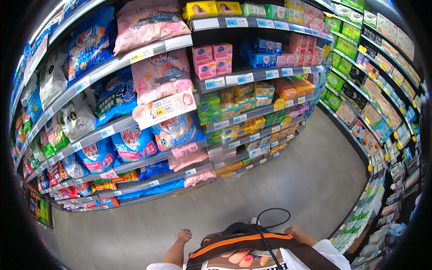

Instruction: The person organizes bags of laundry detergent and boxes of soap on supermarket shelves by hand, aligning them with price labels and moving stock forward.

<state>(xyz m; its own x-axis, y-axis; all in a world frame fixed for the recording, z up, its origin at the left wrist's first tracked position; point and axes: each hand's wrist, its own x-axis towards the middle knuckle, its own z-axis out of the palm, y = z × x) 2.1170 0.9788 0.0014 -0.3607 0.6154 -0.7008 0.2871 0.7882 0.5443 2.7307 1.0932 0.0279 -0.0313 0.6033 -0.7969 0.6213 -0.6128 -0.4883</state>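
My left hand (185,234) hangs low in front of me, fingers curled, with nothing visible in it. On the other side of my body, my right hand (293,231) is partly hidden by the edge of a brown strap with orange trim (243,240). Whether that hand's fingers are closed cannot be made out. From my chest a black cable (274,210) loops out between the two hands. Ahead stands a store shelf with bags of laundry powder (133,143), a large pink bag (162,76) and boxed soap bars (212,60). Both hands are apart from the shelves.
Grey floor (249,192) runs between the shelves and bends away at the right. Tissue packs (347,50) line the right-hand shelving, with stacked green-and-white packs (354,216) low down near my right side. A white promotional sign (165,109) juts from the front shelf.
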